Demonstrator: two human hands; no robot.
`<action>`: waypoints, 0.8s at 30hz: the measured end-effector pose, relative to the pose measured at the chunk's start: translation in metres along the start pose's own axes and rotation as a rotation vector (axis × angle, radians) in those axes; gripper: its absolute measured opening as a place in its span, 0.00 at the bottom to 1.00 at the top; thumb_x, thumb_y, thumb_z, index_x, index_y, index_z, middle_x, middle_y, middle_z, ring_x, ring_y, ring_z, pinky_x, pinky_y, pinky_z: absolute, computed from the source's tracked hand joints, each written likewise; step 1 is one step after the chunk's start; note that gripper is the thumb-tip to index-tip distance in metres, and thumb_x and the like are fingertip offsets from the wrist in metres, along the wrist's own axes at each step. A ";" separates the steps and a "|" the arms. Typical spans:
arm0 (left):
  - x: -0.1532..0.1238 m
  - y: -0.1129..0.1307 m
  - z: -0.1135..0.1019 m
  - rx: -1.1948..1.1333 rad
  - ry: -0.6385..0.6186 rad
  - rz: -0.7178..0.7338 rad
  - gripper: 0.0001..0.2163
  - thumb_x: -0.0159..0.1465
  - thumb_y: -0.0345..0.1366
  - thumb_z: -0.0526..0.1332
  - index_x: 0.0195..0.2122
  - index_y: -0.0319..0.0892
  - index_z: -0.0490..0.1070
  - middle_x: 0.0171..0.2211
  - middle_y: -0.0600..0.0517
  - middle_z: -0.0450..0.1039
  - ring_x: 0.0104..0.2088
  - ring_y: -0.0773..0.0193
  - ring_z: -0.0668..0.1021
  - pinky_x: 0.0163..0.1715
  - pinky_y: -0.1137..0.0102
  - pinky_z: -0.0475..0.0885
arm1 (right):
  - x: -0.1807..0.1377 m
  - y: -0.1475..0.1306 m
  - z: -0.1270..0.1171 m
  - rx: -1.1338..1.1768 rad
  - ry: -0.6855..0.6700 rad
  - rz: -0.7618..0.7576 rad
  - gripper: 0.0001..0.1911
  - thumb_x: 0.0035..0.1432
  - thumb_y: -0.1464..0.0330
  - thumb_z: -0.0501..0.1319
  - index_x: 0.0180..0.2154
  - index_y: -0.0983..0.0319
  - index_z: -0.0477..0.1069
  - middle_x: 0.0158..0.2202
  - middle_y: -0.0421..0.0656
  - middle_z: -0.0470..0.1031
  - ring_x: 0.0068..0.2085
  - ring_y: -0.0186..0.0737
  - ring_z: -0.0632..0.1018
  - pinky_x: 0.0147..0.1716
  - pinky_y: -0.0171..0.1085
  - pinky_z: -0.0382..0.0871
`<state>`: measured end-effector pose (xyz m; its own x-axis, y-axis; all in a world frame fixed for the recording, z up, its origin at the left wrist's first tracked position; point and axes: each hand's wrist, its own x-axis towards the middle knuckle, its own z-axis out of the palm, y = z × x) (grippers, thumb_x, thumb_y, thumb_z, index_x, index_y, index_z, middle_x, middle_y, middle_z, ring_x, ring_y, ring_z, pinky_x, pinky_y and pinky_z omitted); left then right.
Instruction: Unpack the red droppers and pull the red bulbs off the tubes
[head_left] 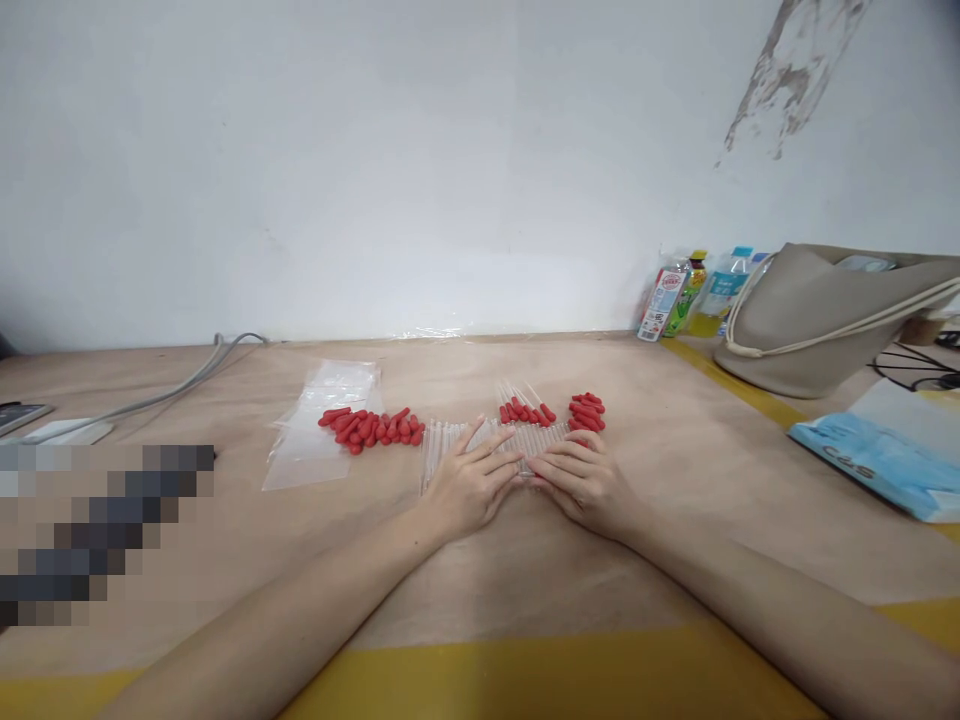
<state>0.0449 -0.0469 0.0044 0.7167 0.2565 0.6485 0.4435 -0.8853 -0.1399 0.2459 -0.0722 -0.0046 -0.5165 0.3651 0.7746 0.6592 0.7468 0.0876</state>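
My left hand [474,485] and my right hand [589,480] meet over the near part of a row of thin clear tubes [442,445] lying side by side. Both sets of fingers bend inward with the tips close together, and both hands look closed. A small reddish spot shows between the fingertips; what they pinch is mostly hidden. Just beyond the row are several clear tubes with red rubber bulbs [526,410] on their near ends. Loose red rubber bulbs [375,428] lie in a heap to the left, and a smaller pile of red bulbs [587,410] sits by my right hand.
Clear plastic bags [315,450] lie under the left heap. A grey cable [172,385] runs along the table's left side. At the right stand bottles [720,290], a carton [661,305], a grey bag [810,320] and a blue tissue pack [877,460]. Yellow tape [480,680] crosses the front.
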 end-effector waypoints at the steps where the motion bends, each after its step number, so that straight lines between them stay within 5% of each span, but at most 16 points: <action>1: -0.001 0.000 0.000 -0.014 0.009 0.012 0.08 0.63 0.31 0.53 0.40 0.40 0.69 0.41 0.52 0.74 0.54 0.60 0.66 0.59 0.54 0.49 | -0.001 0.000 0.000 0.005 0.001 -0.017 0.09 0.55 0.71 0.57 0.40 0.60 0.71 0.32 0.41 0.77 0.35 0.35 0.74 0.41 0.40 0.63; 24: -0.002 -0.001 -0.002 -0.116 -0.037 0.025 0.07 0.63 0.30 0.52 0.36 0.39 0.69 0.41 0.50 0.74 0.53 0.62 0.68 0.58 0.58 0.53 | -0.008 0.010 -0.013 -0.047 0.022 -0.246 0.15 0.56 0.78 0.52 0.44 0.65 0.69 0.39 0.46 0.76 0.41 0.37 0.75 0.44 0.40 0.68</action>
<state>0.0420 -0.0470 0.0051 0.7469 0.2459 0.6178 0.3614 -0.9300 -0.0668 0.2635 -0.0753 -0.0018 -0.6528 0.1633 0.7397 0.5404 0.7847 0.3037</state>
